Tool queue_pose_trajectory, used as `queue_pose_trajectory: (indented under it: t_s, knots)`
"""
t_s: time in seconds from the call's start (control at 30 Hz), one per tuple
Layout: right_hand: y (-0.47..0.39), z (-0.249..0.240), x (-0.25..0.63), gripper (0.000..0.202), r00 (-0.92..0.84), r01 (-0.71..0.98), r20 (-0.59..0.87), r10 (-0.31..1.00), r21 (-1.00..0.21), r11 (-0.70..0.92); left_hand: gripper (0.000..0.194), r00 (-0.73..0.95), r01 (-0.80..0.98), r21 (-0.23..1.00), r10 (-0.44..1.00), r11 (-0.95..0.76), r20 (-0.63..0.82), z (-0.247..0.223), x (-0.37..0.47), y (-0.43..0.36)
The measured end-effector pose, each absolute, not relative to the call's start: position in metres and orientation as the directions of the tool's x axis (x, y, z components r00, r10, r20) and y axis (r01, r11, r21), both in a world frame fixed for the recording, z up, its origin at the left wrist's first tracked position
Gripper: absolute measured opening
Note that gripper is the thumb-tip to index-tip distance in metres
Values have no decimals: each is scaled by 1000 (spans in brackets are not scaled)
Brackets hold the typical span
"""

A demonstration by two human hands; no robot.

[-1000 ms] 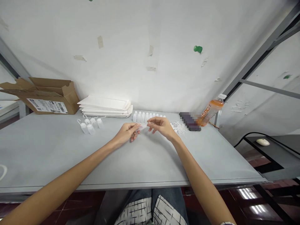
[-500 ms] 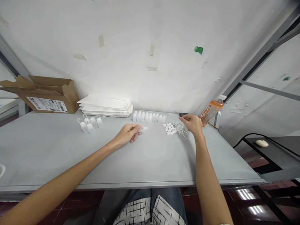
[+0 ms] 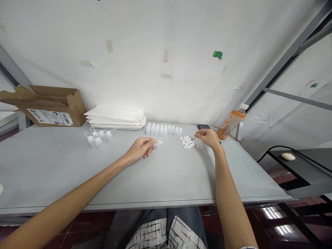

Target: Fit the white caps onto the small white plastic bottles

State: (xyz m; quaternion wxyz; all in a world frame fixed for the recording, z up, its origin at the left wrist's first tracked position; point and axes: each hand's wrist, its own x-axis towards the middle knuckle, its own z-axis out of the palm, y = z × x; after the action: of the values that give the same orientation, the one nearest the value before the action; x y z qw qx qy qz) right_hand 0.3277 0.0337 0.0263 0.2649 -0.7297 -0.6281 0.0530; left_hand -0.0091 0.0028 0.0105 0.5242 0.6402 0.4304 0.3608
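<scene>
My left hand (image 3: 142, 146) is closed on a small translucent dropper bottle (image 3: 158, 142), its nozzle pointing right. Over a tangle of thin white loops (image 3: 199, 145), my right hand (image 3: 208, 137) has its thumb and fingertips pinched together. Whether a loop is between those fingertips is too small to tell. Several small white caps (image 3: 187, 142) lie in a heap just left of the loops. Behind them, uncapped dropper bottles (image 3: 160, 130) stand in a row. Off to the left is a group of bottles (image 3: 99, 142) with white caps and loops on them.
A stack of white envelopes (image 3: 115, 119) lies against the wall, beside an opened cardboard box (image 3: 52, 105). At the back right are a dark phone (image 3: 203, 127) and a leaning bottle of orange drink (image 3: 231, 122). A white mouse (image 3: 288, 156) rests on a separate dark surface.
My right hand has come down and slightly left, from beside the phone to the white loops, uncovering more of the phone. My left hand still holds the dropper bottle in the same place.
</scene>
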Motion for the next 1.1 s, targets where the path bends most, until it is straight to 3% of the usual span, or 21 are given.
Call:
queue_pose_trajectory:
  t_s: [0.23,0.37,0.53,0.63,0.8,1.1]
  knots:
    - [33,26,328,25,213,886,291,933,-461,-58,44,386,177,981,922,-81,6,12,-9,2]
    - [33,31,324,27,266,865,398,878,-500,-36,44,377,174,981,926,-81,10,10,-9,2]
    - [28,43,297,32,218,740,473,854,-650,172,44,372,181,980,928,-88,14,6,-11,5]
    - [18,48,266,32,54,579,427,903,-750,320,46,372,189,978,928,-93,17,5,-11,6]
    - [2,46,217,30,-250,435,304,919,-813,388,47,372,189,973,927,-130,51,8,-11,5]
    - [-3,37,193,25,-288,342,201,936,-892,296,43,356,175,966,927,-190,118,13,-11,2]
